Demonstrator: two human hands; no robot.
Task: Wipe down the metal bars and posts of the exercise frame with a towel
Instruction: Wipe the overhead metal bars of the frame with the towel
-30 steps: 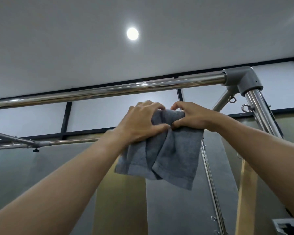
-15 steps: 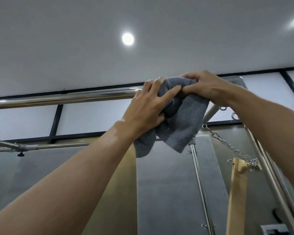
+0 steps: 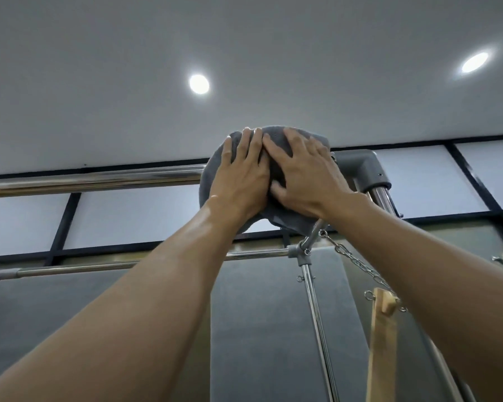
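Note:
A grey towel [image 3: 215, 161] is draped over the right end of the top chrome bar [image 3: 99, 179] of the exercise frame, just left of the grey corner joint [image 3: 357, 166]. My left hand [image 3: 240, 175] lies flat on the towel with straight fingers pointing up. Beside it, touching, my right hand [image 3: 305, 172] presses on the towel with spread fingers. The towel hides the bar under both hands. A chrome post [image 3: 382, 195] drops from the corner joint.
A lower chrome crossbar [image 3: 145, 261] runs behind my arms to a joint, and a thin post [image 3: 317, 320] goes down from it. A chain [image 3: 357, 265] hangs to a wooden bar [image 3: 379, 343] at the right. Dark wall panels and black-framed windows stand behind.
Both hands carried the towel up from below the top bar and laid it over the bar. The fingers went from pinching the bunched cloth to lying flat on it.

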